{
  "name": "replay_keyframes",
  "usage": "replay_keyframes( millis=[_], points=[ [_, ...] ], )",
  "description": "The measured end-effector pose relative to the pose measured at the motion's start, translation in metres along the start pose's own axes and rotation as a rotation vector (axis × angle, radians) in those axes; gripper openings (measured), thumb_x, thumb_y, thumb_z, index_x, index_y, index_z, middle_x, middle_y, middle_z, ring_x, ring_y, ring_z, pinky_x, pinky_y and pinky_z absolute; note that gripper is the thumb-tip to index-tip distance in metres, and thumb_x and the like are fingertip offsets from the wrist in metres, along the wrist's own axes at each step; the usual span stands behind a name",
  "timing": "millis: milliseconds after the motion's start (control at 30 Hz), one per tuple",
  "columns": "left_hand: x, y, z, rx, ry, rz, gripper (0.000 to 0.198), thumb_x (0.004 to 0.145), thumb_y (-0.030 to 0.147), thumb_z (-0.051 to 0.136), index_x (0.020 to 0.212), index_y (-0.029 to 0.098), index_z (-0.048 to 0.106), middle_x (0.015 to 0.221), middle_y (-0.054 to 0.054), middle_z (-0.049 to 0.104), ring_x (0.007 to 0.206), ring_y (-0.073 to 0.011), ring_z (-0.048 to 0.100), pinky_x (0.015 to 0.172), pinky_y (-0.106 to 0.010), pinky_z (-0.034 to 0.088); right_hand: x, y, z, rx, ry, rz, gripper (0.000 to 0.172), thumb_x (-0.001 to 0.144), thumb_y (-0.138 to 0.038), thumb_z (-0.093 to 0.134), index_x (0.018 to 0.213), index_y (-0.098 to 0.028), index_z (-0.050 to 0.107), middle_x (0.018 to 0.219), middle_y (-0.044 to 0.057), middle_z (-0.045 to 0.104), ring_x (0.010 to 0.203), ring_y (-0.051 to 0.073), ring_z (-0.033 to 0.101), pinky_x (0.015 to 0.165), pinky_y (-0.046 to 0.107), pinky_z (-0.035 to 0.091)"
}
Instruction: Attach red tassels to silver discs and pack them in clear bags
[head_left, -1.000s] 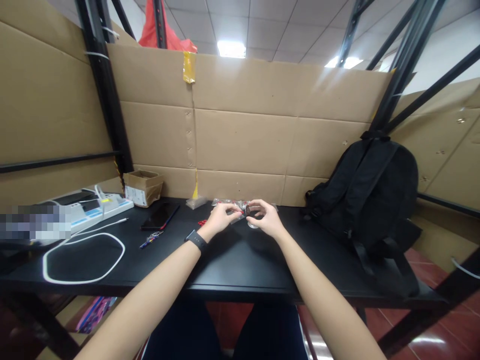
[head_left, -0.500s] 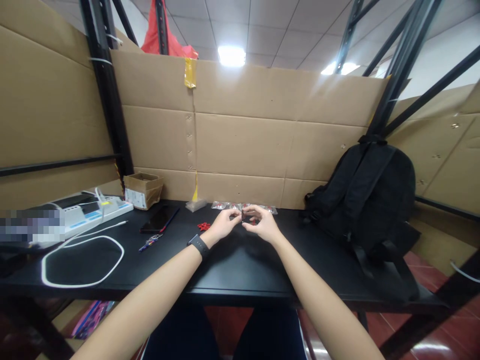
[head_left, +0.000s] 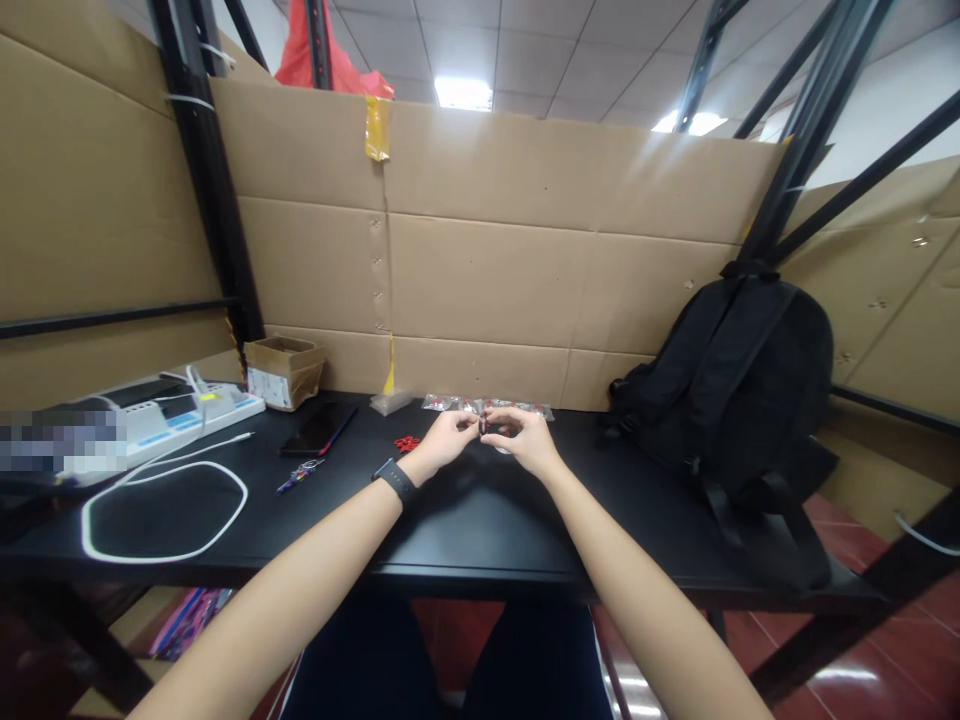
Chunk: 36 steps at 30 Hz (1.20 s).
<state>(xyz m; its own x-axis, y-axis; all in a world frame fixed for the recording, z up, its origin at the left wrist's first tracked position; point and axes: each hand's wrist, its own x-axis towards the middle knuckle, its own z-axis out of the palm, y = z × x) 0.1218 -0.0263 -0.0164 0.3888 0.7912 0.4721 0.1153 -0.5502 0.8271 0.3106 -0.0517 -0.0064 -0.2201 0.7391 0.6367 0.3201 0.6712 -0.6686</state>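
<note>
Dark small item (head_left: 483, 427) gripped between left hand (head_left: 444, 443) and right hand (head_left: 527, 440), fingers bent around it, above the desk (head_left: 487, 540) towards its back edge; red pieces (head_left: 407, 443) beside left hand; clear packets (head_left: 437, 403) along back edge; black backpack (head_left: 750, 390) near right edge

Small thing lost among fingers

From here, the left hand (head_left: 448, 442) and right hand (head_left: 528, 440) partly cover a dark thing (head_left: 483, 426) too small to make out. Packets (head_left: 469, 405) behind the right hand are partly hidden. The red bag (head_left: 336, 66) runs out of view above.
</note>
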Motion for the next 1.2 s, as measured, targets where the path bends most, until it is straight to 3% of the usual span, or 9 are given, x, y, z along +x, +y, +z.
replay_keyframes(
  millis=[167, 300, 500, 667, 733, 900, 1000, 1200],
  points=[
    [0.000, 0.001, 0.000, 0.013, 0.003, 0.018, 0.037, 0.083, 0.050, 0.063, 0.079, 0.013, 0.070, 0.078, -0.006, 0.070, 0.074, -0.0179, 0.061, 0.075, -0.029, 0.046, 0.000, -0.001, -0.005, 0.024, -0.041, -0.011, 0.020, 0.083, -0.039, 0.070, 0.090, -0.022, 0.075, 0.107, 0.008, 0.074, 0.097, 0.024, 0.071, 0.089, 0.040, 0.056],
    [-0.001, 0.003, 0.000, 0.029, 0.015, 0.012, 0.040, 0.083, 0.052, 0.064, 0.079, 0.013, 0.072, 0.079, -0.006, 0.071, 0.074, -0.0182, 0.061, 0.074, -0.029, 0.047, 0.000, 0.000, -0.004, 0.039, -0.046, 0.009, 0.020, 0.084, -0.040, 0.068, 0.088, -0.021, 0.073, 0.104, 0.008, 0.074, 0.091, 0.024, 0.071, 0.087, 0.039, 0.057],
    [0.000, -0.001, 0.000, 0.102, 0.020, 0.043, 0.036, 0.085, 0.048, 0.061, 0.083, 0.014, 0.074, 0.084, -0.008, 0.073, 0.079, -0.0203, 0.064, 0.078, -0.031, 0.049, 0.001, -0.005, 0.000, -0.237, -0.042, -0.138, 0.014, 0.092, -0.032, 0.057, 0.086, -0.021, 0.065, 0.104, 0.009, 0.068, 0.098, 0.023, 0.064, 0.081, 0.034, 0.053],
    [0.001, -0.001, -0.001, 0.045, 0.169, 0.050, 0.034, 0.092, 0.047, 0.054, 0.107, 0.019, 0.067, 0.106, -0.008, 0.072, 0.097, -0.0195, 0.066, 0.089, -0.031, 0.050, 0.000, -0.002, 0.000, -0.309, -0.052, -0.223, 0.012, 0.095, -0.024, 0.050, 0.087, -0.021, 0.059, 0.109, 0.011, 0.059, 0.110, 0.024, 0.057, 0.094, 0.040, 0.048],
    [0.000, 0.002, -0.002, 0.056, 0.150, 0.079, 0.035, 0.091, 0.047, 0.055, 0.114, 0.021, 0.065, 0.115, -0.008, 0.070, 0.105, -0.0202, 0.065, 0.095, -0.032, 0.049, 0.000, -0.001, -0.001, -0.326, -0.059, -0.233, 0.011, 0.095, -0.022, 0.050, 0.087, -0.021, 0.058, 0.110, 0.011, 0.057, 0.111, 0.024, 0.056, 0.097, 0.042, 0.046],
    [-0.008, 0.009, -0.006, 0.239, 0.009, 0.126, 0.037, 0.083, 0.041, 0.067, 0.116, 0.025, 0.069, 0.121, -0.006, 0.070, 0.114, -0.0244, 0.062, 0.104, -0.035, 0.043, -0.003, 0.000, -0.001, -0.345, -0.087, -0.251, 0.009, 0.095, -0.019, 0.049, 0.090, -0.021, 0.056, 0.112, 0.010, 0.056, 0.112, 0.023, 0.054, 0.101, 0.041, 0.043],
    [-0.011, 0.012, -0.005, 0.365, 0.000, 0.123, 0.036, 0.084, 0.038, 0.066, 0.118, 0.027, 0.069, 0.122, -0.005, 0.069, 0.117, -0.0250, 0.060, 0.105, -0.037, 0.041, -0.003, 0.000, 0.000, -0.349, -0.104, -0.241, 0.008, 0.095, -0.019, 0.049, 0.091, -0.021, 0.055, 0.113, 0.010, 0.055, 0.112, 0.022, 0.054, 0.102, 0.041, 0.042],
    [-0.013, 0.016, -0.003, 0.642, 0.038, 0.104, 0.017, 0.081, 0.040, 0.070, 0.094, 0.033, 0.078, 0.125, -0.001, 0.066, 0.123, -0.0286, 0.051, 0.105, -0.048, 0.034, -0.002, 0.000, -0.006, -0.343, -0.069, -0.246, 0.009, 0.096, -0.021, 0.049, 0.091, -0.020, 0.056, 0.115, 0.011, 0.053, 0.116, 0.023, 0.052, 0.104, 0.042, 0.040]
  ],
)
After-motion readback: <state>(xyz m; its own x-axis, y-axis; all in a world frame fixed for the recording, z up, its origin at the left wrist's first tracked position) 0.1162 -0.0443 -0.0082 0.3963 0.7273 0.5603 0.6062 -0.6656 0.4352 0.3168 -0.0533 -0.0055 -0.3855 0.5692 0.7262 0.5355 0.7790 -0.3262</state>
